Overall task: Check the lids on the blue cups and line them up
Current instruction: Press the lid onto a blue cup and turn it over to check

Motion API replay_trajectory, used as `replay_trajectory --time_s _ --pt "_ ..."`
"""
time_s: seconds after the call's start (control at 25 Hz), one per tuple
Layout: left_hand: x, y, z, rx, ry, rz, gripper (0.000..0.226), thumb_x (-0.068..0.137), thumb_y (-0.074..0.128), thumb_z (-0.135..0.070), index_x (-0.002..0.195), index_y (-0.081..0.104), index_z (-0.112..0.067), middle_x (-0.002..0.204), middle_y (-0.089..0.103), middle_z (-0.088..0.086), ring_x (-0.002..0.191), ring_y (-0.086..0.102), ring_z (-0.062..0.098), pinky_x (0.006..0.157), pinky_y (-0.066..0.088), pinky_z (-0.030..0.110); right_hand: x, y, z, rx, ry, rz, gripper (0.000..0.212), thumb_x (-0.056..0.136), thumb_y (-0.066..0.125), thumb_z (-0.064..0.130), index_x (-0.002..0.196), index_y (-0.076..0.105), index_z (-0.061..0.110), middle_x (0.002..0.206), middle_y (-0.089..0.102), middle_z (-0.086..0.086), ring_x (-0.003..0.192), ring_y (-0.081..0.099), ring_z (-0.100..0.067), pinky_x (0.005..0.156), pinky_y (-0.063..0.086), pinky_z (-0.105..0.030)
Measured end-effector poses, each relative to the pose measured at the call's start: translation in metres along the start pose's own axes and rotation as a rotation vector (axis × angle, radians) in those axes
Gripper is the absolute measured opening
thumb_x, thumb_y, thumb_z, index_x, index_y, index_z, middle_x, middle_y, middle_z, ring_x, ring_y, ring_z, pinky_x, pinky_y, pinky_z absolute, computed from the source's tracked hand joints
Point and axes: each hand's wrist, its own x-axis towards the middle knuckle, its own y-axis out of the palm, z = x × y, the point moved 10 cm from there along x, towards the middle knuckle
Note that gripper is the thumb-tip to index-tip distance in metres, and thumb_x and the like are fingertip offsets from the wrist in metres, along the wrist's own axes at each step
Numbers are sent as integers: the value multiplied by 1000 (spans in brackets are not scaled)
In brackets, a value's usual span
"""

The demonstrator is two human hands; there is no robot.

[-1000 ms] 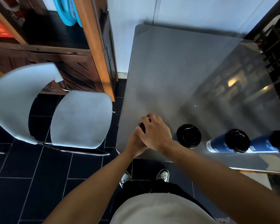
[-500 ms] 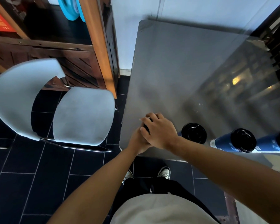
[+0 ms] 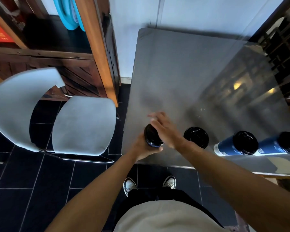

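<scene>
Several blue cups with black lids stand along the near edge of the grey table (image 3: 182,67). My left hand (image 3: 143,150) is wrapped around the body of the leftmost cup (image 3: 151,135), whose black lid now shows. My right hand (image 3: 165,131) hovers just right of that lid, fingers spread and slightly blurred, holding nothing. Further right stand a second cup (image 3: 196,137), a third cup (image 3: 238,144) and a fourth cup (image 3: 281,145), all lidded.
A pale blue chair (image 3: 77,124) sits left of the table on dark floor tiles. A wooden cabinet (image 3: 84,52) stands behind it. A glass panel and dark furniture (image 3: 285,39) border the table's right side. My shoes (image 3: 169,182) are below the table edge.
My right hand has lifted off the top of the leftmost cup and opened, uncovering its black lid. My left hand keeps its hold on the cup's body.
</scene>
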Motion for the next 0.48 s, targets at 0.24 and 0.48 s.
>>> replay_trajectory --time_s 0.24,0.48 --pt "-26 -2 -33 -314 -37 146 31 87 74 -12 116 67 -18 104 78 0 100 74 16 86 57 26 -8 1 -5 439 41 195 33 101 46 37 115 75 27 117 75 -9 113 69 -26 103 52 -44" --pt "-41 -4 -24 -251 -114 130 28 87 75 -15 114 66 -20 106 78 6 97 76 20 85 58 34 -19 11 -11 290 88 231 36 107 43 37 125 72 24 112 77 -3 105 72 -13 91 56 -26"
